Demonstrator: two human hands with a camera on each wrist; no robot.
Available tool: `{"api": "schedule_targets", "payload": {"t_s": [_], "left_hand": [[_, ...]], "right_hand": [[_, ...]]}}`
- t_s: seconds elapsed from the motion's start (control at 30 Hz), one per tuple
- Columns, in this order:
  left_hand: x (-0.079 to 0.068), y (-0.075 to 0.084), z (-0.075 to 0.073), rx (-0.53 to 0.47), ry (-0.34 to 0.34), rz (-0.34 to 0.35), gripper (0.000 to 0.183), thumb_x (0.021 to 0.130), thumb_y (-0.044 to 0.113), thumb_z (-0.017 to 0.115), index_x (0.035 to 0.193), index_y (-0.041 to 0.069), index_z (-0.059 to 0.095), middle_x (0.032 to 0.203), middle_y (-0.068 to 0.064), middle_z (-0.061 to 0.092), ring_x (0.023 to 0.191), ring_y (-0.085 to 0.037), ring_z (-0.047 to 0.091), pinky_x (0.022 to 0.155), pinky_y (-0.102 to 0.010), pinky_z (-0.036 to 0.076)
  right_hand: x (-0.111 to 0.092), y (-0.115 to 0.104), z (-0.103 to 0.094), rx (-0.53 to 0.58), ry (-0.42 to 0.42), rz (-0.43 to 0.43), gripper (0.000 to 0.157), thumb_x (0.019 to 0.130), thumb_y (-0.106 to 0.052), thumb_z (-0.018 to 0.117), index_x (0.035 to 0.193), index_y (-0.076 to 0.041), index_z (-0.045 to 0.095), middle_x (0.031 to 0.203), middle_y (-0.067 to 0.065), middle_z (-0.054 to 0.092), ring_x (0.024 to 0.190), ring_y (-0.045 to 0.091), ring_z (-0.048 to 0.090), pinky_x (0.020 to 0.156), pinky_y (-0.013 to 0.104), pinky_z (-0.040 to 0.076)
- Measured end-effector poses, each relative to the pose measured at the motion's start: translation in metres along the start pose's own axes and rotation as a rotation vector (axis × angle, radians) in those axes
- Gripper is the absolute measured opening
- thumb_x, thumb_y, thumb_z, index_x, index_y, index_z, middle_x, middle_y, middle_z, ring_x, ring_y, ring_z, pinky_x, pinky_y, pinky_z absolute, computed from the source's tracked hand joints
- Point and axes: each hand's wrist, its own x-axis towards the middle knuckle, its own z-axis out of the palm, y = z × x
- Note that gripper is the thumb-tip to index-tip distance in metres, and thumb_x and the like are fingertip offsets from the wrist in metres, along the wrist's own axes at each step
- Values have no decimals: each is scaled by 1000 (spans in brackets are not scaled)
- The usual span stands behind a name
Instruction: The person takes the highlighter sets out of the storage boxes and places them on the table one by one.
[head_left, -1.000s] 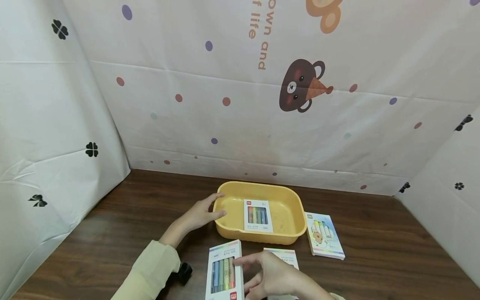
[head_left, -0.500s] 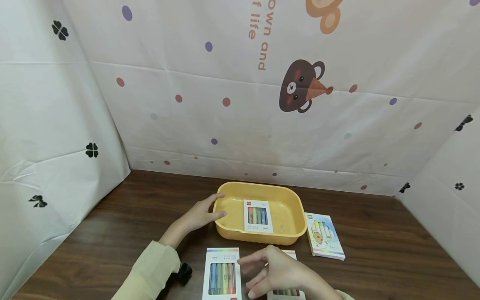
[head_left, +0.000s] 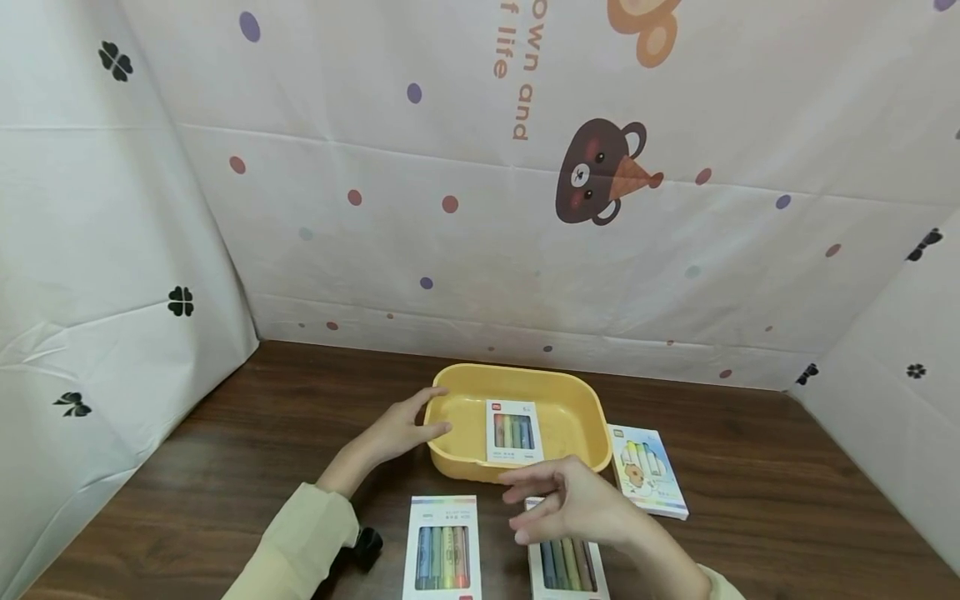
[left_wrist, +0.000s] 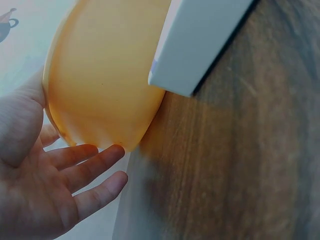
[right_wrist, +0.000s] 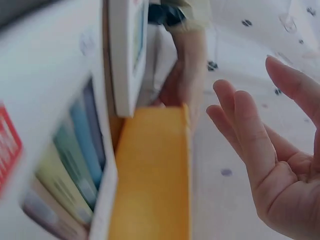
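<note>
My left hand [head_left: 401,429] holds the left end of a yellow plastic basin [head_left: 592,425], thumb and index finger over the rim. In the left wrist view the other fingers [left_wrist: 95,167] lie along its outer wall. My right hand [head_left: 573,504] is empty, fingers spread apart and bent a little. It hangs over the top end of a white crayon box [head_left: 570,571], hiding part of it. Another crayon box [head_left: 442,546] lies to the left, coloured crayons showing through its window. Inside the basin a smaller crayon box [head_left: 514,431] leans against the near wall.
A white box with a bear and crayons printed on it [head_left: 648,471] lies against the basin's right end. A small black object [head_left: 367,548] is by the left sleeve. A printed white cloth [head_left: 360,250] hangs behind the brown table [head_left: 720,450].
My right hand lets go of the left crayon box, which now lies flat on the table. The hand then moves right and up toward the basin. My left hand stays at the basin.
</note>
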Motion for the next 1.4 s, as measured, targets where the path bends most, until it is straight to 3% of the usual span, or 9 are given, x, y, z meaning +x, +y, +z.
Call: {"api": "schedule_targets", "payload": {"t_s": [0.3, 0.6, 0.8, 1.0, 1.2, 1.4], "left_hand": [[-2, 4, -1, 88, 56, 70, 65, 81, 33, 68, 137, 14, 41, 140, -10, 40, 128, -29, 36, 100, -51, 33], [-3, 13, -1, 242, 144, 139, 66, 77, 33, 72, 133, 12, 46, 144, -14, 33, 130, -33, 32, 99, -54, 31], [-5, 20, 1, 303, 181, 172, 64, 76, 30, 74, 131, 11, 48, 140, -13, 39, 127, -33, 36, 98, -51, 34], [-6, 26, 4, 326, 210, 200, 61, 76, 26, 74, 129, 10, 50, 134, -11, 46, 122, -30, 43, 96, -48, 37], [-3, 36, 11, 301, 196, 215, 57, 78, 27, 72, 129, 10, 50, 131, -9, 50, 117, -28, 48, 94, -46, 40], [3, 49, 18, 357, 140, 213, 59, 81, 28, 70, 132, 8, 47, 129, -10, 52, 111, -28, 53, 89, -45, 44]], "right_hand": [[-8, -9, -25, -92, 100, -62, 55, 77, -8, 72, 125, 8, 49, 111, 29, 57, 90, 34, 64, 74, 35, 53], [-12, -12, -46, -166, 196, -86, 57, 77, -13, 73, 124, 9, 49, 109, 25, 60, 87, 22, 66, 75, 32, 52], [-14, -8, -59, -177, 261, -81, 57, 77, -13, 73, 124, 7, 50, 109, 22, 61, 85, 22, 66, 74, 32, 52], [-15, -4, -73, -177, 311, -73, 57, 77, -11, 71, 124, 9, 49, 111, 23, 59, 83, 22, 66, 70, 42, 53], [-16, 2, -87, -206, 375, -71, 56, 77, -12, 72, 123, 9, 49, 109, 21, 59, 82, 18, 64, 69, 39, 53], [-14, 9, -100, -232, 458, -12, 57, 76, -15, 73, 125, 5, 51, 109, 21, 58, 85, 21, 62, 69, 35, 54]]}}
